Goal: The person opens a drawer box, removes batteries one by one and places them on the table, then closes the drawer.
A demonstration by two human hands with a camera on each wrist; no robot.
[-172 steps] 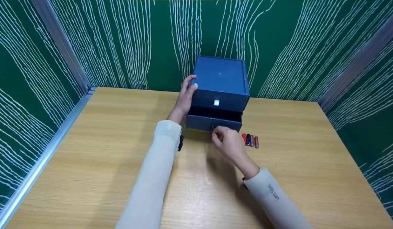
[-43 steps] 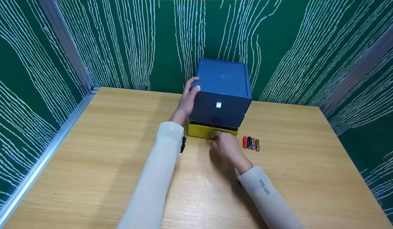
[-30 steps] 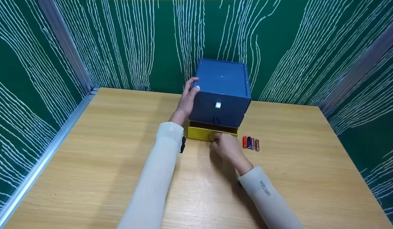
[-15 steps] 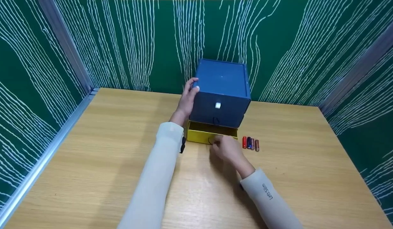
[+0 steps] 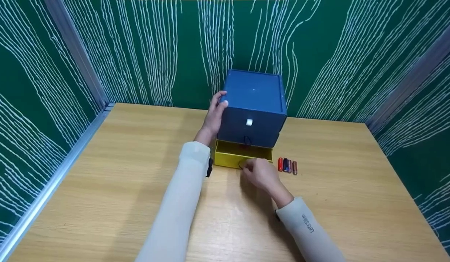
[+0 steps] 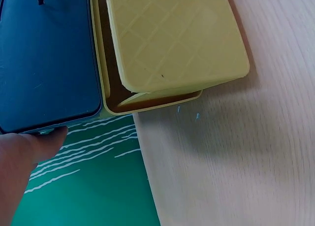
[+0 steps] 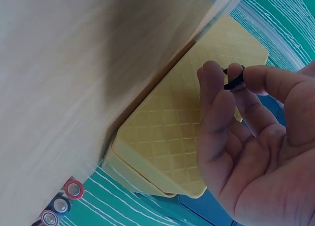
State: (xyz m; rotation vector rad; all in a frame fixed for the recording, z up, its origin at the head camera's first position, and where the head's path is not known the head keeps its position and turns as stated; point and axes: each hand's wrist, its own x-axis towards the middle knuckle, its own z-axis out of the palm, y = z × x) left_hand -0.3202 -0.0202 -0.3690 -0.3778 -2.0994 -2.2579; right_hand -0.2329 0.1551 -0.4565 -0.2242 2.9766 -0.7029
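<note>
A blue drawer cabinet (image 5: 253,91) stands at the back of the table, a white knob (image 5: 249,122) on its upper front. Against its left side rests my left hand (image 5: 213,118), its fingers extended along the edge. Below the blue fronts, a yellow drawer (image 5: 225,159) with a diamond-patterned face (image 6: 177,34) is pulled out. My right hand (image 7: 261,147) pinches the black loop pull (image 7: 236,79) on that face between thumb and fingers. A red shape shows dimly inside the drawer's back; what it is I cannot tell.
Several batteries (image 5: 285,165) lie side by side on the wooden table (image 5: 119,174), right of the drawer. Green walls with white streaks (image 5: 188,54) enclose the back and sides. A second black loop (image 5: 247,140) hangs on the blue drawer above the yellow one.
Earlier the right hand was at the blue lower drawer, which stood out and is now in. Since then the hand has drawn the yellow drawer steadily outward. The left hand keeps its place.
</note>
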